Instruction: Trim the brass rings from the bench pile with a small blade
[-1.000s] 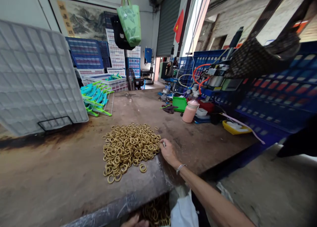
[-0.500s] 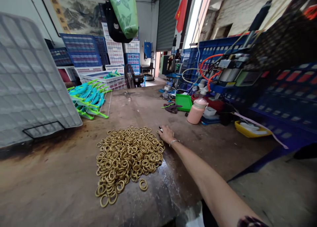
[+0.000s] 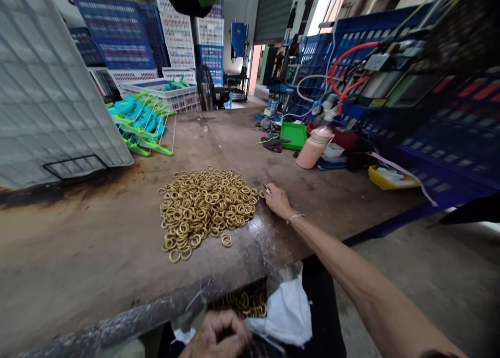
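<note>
A large heap of gold-coloured metal rings [image 3: 207, 201] lies on the worn brown table [image 3: 117, 233]. Just right of the heap, my right hand [image 3: 278, 201] rests with its fingers closed together. One gold-coloured ring [image 3: 262, 194] is at its fingertips. A small dark-and-white piece [image 3: 267, 190] also shows by these fingers, too small to name. At the bottom, my left hand [image 3: 221, 334] is curled in front of an opened white bag [image 3: 289, 311] below the table edge. Inside the bag are more rings [image 3: 250, 301]. What the left fingers hold, if anything, is hidden.
A pink bottle [image 3: 312, 148], a green tray [image 3: 294, 135] and a yellow tray [image 3: 390, 179] stand to the right. Turquoise-and-green plastic parts [image 3: 142, 121] are piled at the back left, beside a grey ribbed panel [image 3: 58, 102]. Stacked crates [image 3: 117, 35] stand behind.
The view has tilted down, bringing my left hand and the bag of rings into sight. My right hand has moved slightly right, away from the heap, with the single ring at its fingertips.
</note>
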Available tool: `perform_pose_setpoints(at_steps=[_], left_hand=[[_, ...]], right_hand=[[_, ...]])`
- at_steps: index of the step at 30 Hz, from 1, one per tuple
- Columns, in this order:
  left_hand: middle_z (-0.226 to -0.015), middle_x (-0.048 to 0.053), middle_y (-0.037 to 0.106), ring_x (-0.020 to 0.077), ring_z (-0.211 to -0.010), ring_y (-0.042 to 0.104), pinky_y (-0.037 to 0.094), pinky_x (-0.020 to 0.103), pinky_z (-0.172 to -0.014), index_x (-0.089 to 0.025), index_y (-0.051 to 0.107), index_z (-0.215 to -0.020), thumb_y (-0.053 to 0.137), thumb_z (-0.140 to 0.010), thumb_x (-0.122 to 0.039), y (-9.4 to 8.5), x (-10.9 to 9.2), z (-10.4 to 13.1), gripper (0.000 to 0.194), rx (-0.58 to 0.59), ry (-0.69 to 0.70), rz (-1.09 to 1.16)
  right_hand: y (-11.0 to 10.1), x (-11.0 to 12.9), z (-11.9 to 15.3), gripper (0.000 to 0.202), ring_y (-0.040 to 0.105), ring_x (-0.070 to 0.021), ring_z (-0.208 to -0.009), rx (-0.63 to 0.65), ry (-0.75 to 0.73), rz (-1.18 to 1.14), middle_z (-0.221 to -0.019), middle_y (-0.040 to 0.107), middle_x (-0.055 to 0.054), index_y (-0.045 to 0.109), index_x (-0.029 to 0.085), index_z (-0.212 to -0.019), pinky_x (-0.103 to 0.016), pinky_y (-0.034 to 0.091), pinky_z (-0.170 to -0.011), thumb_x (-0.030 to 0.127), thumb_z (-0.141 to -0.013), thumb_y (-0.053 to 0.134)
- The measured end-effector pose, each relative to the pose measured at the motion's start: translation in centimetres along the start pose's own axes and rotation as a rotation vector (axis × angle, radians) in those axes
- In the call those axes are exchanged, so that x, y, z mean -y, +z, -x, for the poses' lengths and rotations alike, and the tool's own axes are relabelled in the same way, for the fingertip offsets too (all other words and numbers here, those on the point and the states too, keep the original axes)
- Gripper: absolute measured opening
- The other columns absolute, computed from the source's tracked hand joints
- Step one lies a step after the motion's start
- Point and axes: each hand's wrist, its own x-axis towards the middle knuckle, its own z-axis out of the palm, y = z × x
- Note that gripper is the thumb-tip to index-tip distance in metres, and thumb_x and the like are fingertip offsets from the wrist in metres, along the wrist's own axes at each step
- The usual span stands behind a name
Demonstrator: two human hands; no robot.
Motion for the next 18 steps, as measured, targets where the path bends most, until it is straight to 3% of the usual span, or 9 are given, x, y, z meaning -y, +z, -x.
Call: perform_pose_setpoints(at_steps=[3, 5, 8, 12, 15, 18], left_hand=[[-0.067, 0.006, 0.063, 0.0159, -0.061, 0.055, 0.043, 0.023, -0.053, -0.015, 0.064, -0.070, 0.059, -0.073, -0.039, 1.2, -1.2, -0.6, 0.025, -0.124, 0.082, 0.004], [-0.066, 0.004, 0.061, 0.0130, -0.055, 0.053, 0.039, 0.020, -0.046, -0.015, 0.062, -0.078, 0.061, -0.072, -0.035, 1.4, -1.2, -1.5, 0.021, -0.343, 0.148, 0.029], [-0.066, 0.000, 0.059, 0.0108, -0.053, 0.050, 0.039, 0.019, -0.050, -0.017, 0.062, -0.091, 0.063, -0.070, -0.025, 1.0, -1.1, -2.7, 0.022, -0.533, 0.302, -0.045], [-0.073, 0.002, 0.063, 0.0130, -0.063, 0.054, 0.042, 0.021, -0.067, -0.018, 0.067, -0.092, 0.062, -0.069, -0.015, 0.0, -1.2, -2.8, 0.024, -0.503, 0.397, -0.128], [-0.083, 0.005, 0.067, 0.0167, -0.078, 0.058, 0.041, 0.023, -0.078, -0.018, 0.070, -0.085, 0.061, -0.069, -0.013, -0.4, -1.1, -2.4, 0.018, -0.466, 0.412, -0.148], [-0.079, 0.004, 0.067, 0.0172, -0.076, 0.058, 0.042, 0.024, -0.076, -0.019, 0.070, -0.079, 0.062, -0.068, -0.014, -0.6, -0.7, -2.1, 0.014, -0.522, 0.400, -0.152]], right_hand=[[-0.1, 0.9, 6.0, 0.017, 0.048, -0.0122, -0.063, 0.007, -0.112, -0.333, -0.066, 0.054, 0.001, 0.054, 0.018, -0.074, -0.021, 0.033, -0.059, 0.029, -0.078, 0.041], [0.1, 2.3, 10.1, 0.012, 0.045, -0.0103, -0.059, 0.075, -0.088, -0.615, -0.062, 0.050, 0.003, 0.050, 0.018, -0.066, -0.020, 0.034, -0.057, 0.028, -0.072, 0.046], [0.3, 5.1, 15.0, 0.011, 0.031, -0.0059, -0.040, 0.379, 0.119, -0.951, -0.048, 0.034, 0.010, 0.044, 0.020, -0.067, -0.018, 0.025, -0.041, 0.029, -0.069, 0.050], [0.3, 8.2, 18.2, 0.017, 0.019, -0.0022, -0.032, 0.676, 0.299, -1.243, -0.049, 0.031, 0.013, 0.040, 0.021, -0.070, -0.017, 0.014, -0.032, 0.030, -0.065, 0.053], [0.3, 9.4, 18.8, 0.020, 0.018, -0.0009, -0.031, 0.789, 0.327, -1.336, -0.050, 0.033, 0.013, 0.039, 0.021, -0.070, -0.016, 0.014, -0.031, 0.028, -0.062, 0.056], [0.5, 9.8, 19.0, 0.021, 0.019, -0.0009, -0.031, 0.860, 0.345, -1.373, -0.048, 0.031, 0.014, 0.039, 0.022, -0.071, -0.015, 0.014, -0.031, 0.027, -0.062, 0.057]])
